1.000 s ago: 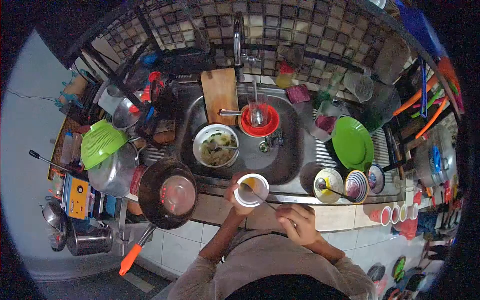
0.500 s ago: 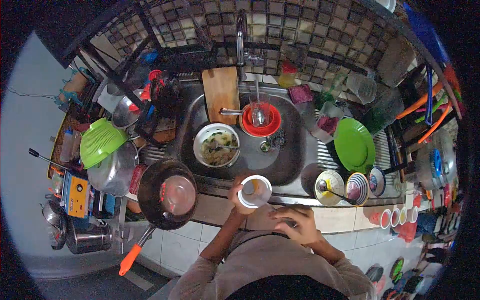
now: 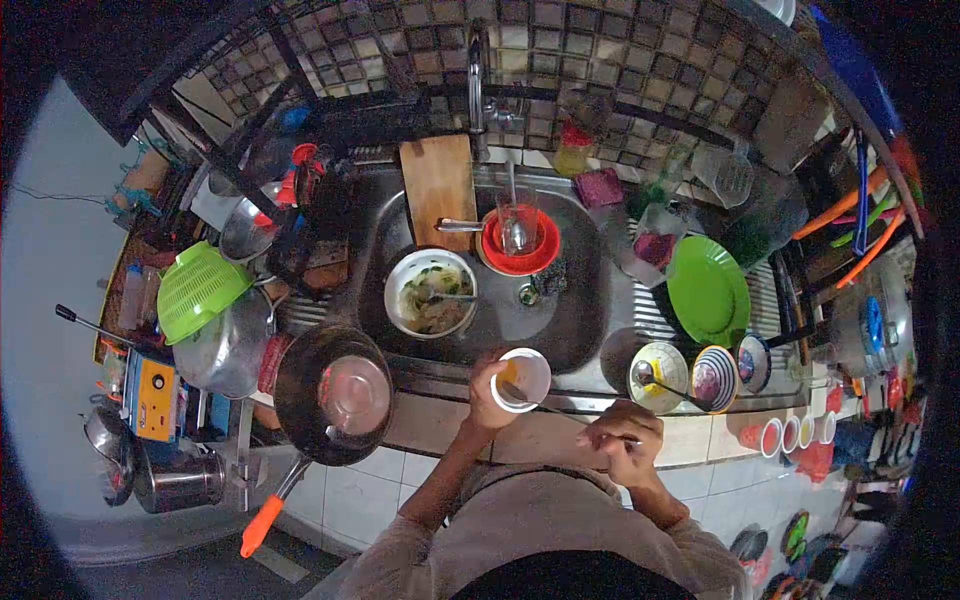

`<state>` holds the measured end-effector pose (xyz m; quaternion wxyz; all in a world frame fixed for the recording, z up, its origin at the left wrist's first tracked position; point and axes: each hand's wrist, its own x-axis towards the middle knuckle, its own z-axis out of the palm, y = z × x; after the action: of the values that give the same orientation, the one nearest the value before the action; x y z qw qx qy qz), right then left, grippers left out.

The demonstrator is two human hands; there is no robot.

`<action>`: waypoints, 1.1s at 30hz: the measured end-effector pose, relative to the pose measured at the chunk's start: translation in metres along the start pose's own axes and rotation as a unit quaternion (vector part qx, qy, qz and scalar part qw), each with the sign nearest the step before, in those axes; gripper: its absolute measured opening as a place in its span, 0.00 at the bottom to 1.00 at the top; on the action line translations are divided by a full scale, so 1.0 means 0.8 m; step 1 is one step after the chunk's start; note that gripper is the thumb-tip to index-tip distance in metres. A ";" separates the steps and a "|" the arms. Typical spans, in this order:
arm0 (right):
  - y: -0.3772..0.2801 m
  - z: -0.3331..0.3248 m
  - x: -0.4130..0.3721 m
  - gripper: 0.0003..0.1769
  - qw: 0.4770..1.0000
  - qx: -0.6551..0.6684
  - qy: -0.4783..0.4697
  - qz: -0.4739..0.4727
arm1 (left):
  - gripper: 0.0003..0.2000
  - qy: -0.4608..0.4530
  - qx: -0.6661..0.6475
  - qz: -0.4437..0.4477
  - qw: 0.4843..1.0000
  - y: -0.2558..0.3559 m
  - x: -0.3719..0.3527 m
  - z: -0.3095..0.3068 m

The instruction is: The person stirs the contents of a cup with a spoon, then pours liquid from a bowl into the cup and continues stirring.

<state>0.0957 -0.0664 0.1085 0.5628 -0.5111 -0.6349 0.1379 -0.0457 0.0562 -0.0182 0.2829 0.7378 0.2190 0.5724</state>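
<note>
My left hand (image 3: 488,397) is wrapped round a white cup (image 3: 537,372), tilted so its mouth faces up toward me. Some yellow-orange residue shows inside it. A thin metal spoon (image 3: 548,408) is pinched in my right hand (image 3: 622,442), and its bowl end reaches into the cup. Both hands are just in front of the sink's front edge. Beyond the cup, a white bowl (image 3: 393,309) of soupy food scraps with a spoon sits in the sink (image 3: 560,335). Red dishes (image 3: 548,256) holding a glass (image 3: 518,212) and cutlery stand beside that bowl.
A wooden board (image 3: 440,185) leans at the sink's back under the tap (image 3: 476,95). Left is a frying pan (image 3: 300,395), its orange handle jutting toward me. Right are a green plate (image 3: 708,290) and small bowls (image 3: 660,358), one with a spoon. Cups (image 3: 770,437) line the right edge.
The cup in my left hand has shifted slightly right and its mouth has turned. My right hand has moved a little right and closed; the spoon now shows clearly between it and the cup.
</note>
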 end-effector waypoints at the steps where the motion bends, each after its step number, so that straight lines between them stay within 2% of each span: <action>1: -0.001 -0.001 -0.004 0.17 0.998 0.038 0.022 0.033 | 0.39 0.000 0.000 0.000 1.000 -0.004 -0.005 0.001; 3: 0.000 -0.003 -0.006 0.15 0.994 0.076 0.045 0.066 | 0.38 -0.004 -0.005 -0.055 0.998 -0.012 -0.013 0.003; 5: 0.001 -0.005 -0.007 0.18 0.994 0.061 0.068 0.068 | 0.38 -0.008 0.004 -0.062 0.998 -0.011 -0.013 0.003; 10: 0.006 -0.008 -0.006 0.18 0.997 0.020 0.070 0.039 | 0.36 -0.028 0.012 -0.106 0.994 -0.009 -0.016 0.007; 12: 0.007 -0.007 -0.004 0.18 0.997 0.017 0.071 0.037 | 0.35 -0.029 -0.022 -0.124 0.992 -0.003 -0.011 0.008; 14: 0.010 -0.002 0.001 0.27 0.995 -0.022 0.100 -0.007 | 0.35 -0.045 -0.005 -0.117 0.992 0.011 0.000 0.005; 18: 0.025 -0.009 -0.008 0.27 0.993 -0.066 0.096 -0.026 | 0.35 -0.063 0.000 -0.130 0.990 0.009 -0.015 0.010; 20: 0.033 -0.016 -0.020 0.16 0.992 -0.104 0.070 0.009 | 0.35 -0.068 -0.032 -0.137 0.988 -0.001 -0.032 0.017; 21: 0.031 -0.015 -0.014 0.16 0.992 -0.104 0.070 0.009 | 0.36 -0.074 -0.064 -0.144 0.985 0.001 -0.032 0.018; 25: 0.026 -0.015 0.003 0.17 0.991 -0.101 0.076 0.038 | 0.36 -0.102 -0.029 -0.121 0.987 0.017 -0.024 0.015; 27: 0.023 -0.015 0.006 0.19 0.993 -0.084 0.076 0.046 | 0.35 -0.097 -0.012 -0.095 0.991 0.022 -0.021 0.015; 28: 0.023 -0.013 0.004 0.19 0.992 -0.085 0.076 0.046 | 0.36 -0.090 -0.038 -0.122 0.988 0.020 -0.024 0.017; 30: 0.025 -0.007 0.000 0.31 0.986 -0.009 0.153 0.068 | 0.37 -0.082 -0.064 -0.147 0.984 0.019 -0.025 0.019; 33: 0.009 -0.019 0.009 0.31 0.989 -0.001 0.139 0.052 | 0.38 -0.075 -0.042 -0.139 0.987 0.016 -0.024 0.021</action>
<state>0.1133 -0.0633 0.1121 0.6372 -0.5585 -0.5227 0.0938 -0.0345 0.0314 -0.0266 0.4063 0.7286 0.2732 0.4790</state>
